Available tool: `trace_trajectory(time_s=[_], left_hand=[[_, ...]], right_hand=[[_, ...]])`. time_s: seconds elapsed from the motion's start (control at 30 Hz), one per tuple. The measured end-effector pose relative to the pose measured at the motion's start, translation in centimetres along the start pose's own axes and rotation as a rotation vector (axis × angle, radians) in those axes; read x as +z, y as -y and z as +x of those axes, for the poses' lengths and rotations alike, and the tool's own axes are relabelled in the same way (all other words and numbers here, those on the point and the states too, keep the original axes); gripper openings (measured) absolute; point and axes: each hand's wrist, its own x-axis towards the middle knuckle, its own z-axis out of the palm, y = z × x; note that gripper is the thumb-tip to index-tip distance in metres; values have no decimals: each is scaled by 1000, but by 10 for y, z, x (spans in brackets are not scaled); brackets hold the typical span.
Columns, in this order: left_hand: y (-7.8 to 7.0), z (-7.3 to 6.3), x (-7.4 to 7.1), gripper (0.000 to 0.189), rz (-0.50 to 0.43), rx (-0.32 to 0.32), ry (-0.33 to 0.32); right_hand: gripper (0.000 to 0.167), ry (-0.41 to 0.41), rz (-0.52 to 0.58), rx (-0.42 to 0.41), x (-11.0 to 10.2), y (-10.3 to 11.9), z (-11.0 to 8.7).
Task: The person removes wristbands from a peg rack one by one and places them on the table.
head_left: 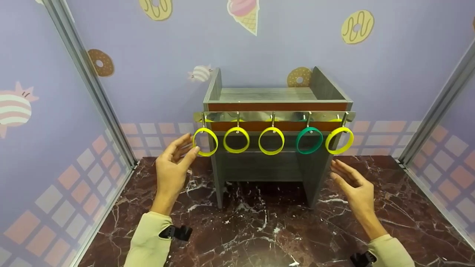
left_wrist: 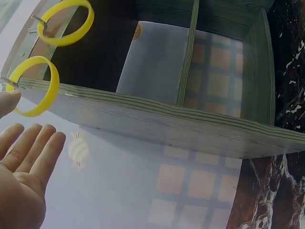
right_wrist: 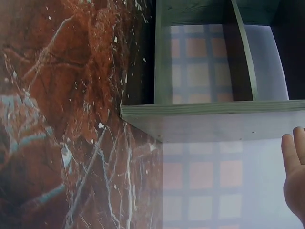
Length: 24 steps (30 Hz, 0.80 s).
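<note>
Yellow rings point(head_left: 236, 151) and a green ring point(head_left: 308, 153) hang from the hooks of a metal rail point(head_left: 256, 116). My left hand point(head_left: 171, 172) is at the leftmost yellow ring point(head_left: 208, 154), its thumb by the ring's lower left edge. In the left wrist view, that ring point(left_wrist: 53, 90) hangs on its hook, and the fingers point(left_wrist: 35, 148) are extended, with space between them and the thumb. Below the rightmost yellow ring point(head_left: 337, 152), my right hand point(head_left: 358, 191) is held beside the shelf with loosely bent fingers, holding nothing.
The rail runs across the front of a grey wooden shelf unit point(head_left: 219, 174) with a reddish-brown strip. It stands on a dark red marbled surface point(head_left: 259, 237). Patterned purple walls point(head_left: 259, 52) enclose the back and sides, with metal posts point(head_left: 100, 96) at the corners.
</note>
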Motion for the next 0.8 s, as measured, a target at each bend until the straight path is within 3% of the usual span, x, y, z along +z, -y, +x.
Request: trace_trajectory(time_s=[0.23, 0.53, 0.8], left_hand=[[-5, 0, 5, 33, -25, 8, -6], [-8, 1, 8, 26, -46, -20, -47], [-8, 2, 8, 25, -93, -34, -40]], right_hand=[[42, -22, -5, 50, 7, -8, -5], [39, -91, -102, 114, 16, -15, -8], [34, -159, -101, 81, 24, -18, -6]])
